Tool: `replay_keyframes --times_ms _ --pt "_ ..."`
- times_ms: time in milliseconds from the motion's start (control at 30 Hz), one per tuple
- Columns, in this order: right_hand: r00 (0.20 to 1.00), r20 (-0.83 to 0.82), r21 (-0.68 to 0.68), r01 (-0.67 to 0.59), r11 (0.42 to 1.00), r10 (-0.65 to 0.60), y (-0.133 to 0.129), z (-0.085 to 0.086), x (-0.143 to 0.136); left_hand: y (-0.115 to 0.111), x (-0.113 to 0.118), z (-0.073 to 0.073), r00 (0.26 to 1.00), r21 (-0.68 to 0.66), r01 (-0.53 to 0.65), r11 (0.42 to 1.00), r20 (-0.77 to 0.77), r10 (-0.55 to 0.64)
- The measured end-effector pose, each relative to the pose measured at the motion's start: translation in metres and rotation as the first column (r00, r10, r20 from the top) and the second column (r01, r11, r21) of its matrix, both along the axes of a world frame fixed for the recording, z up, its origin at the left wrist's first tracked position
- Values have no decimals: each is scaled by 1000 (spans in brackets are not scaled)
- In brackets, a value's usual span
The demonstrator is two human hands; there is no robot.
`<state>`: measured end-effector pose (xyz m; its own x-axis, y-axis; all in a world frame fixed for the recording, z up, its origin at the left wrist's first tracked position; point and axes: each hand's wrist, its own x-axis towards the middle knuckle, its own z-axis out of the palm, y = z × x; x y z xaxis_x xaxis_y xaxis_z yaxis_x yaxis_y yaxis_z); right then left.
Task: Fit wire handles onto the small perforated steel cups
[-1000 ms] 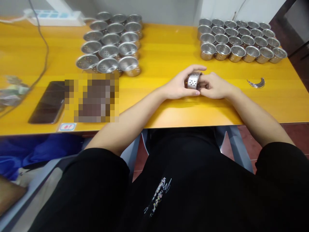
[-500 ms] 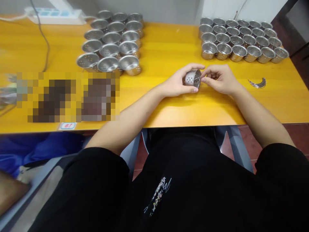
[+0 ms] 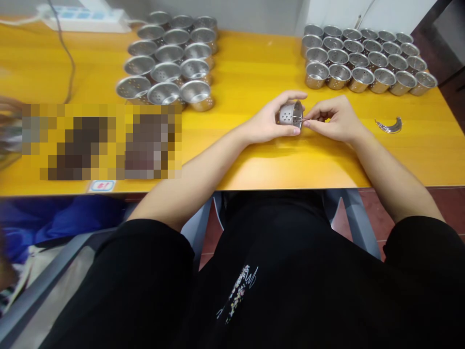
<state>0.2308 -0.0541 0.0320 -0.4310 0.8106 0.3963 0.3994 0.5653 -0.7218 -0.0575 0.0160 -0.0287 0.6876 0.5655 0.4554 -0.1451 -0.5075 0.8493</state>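
My left hand (image 3: 271, 118) is wrapped round a small perforated metal cup (image 3: 286, 115), which lies on its side above the table with its open mouth toward the right. At the cup's rim my right hand (image 3: 332, 118) is closed, thumb and forefinger pinching a thin metal wire (image 3: 300, 118) that shows across the cup's mouth. How far the wire reaches inside is hidden. To the right of that hand, a small bundle of curved thin wires (image 3: 389, 126) lies on the yellow table (image 3: 261, 167).
Rows of perforated metal cups (image 3: 169, 72) stand at the left, mouths up. More cups (image 3: 359, 63) stand in rows at the back right. A white power strip (image 3: 87, 19) with cables lies back left. A blurred hand (image 3: 10, 131) of another person is at the left edge.
My right hand has moved slightly at the cup's rim, and the wire shows more plainly across the mouth. At the left, the other person's arm has shifted.
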Motion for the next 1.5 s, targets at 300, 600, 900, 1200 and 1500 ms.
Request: replay_keyframes --times_ms 300,600,900,1200,1500 --pt "984 159 -12 -81 997 82 -7 5 -4 -4 -4 6 1000 -25 -17 1000 3 17" --pt "957 200 -72 -197 978 208 -6 8 -3 -13 -3 15 1000 -26 9 1000 16 -9" --pt "976 110 -227 -161 960 190 -11 22 3 -24 3 20 1000 20 -19 1000 1 19" --pt "985 93 -238 -118 964 143 -11 22 4 -17 3 11 999 91 -39 995 -29 42" --pt "995 71 -202 -56 978 72 -5 13 1 -13 2 6 999 74 1 997 -54 3"
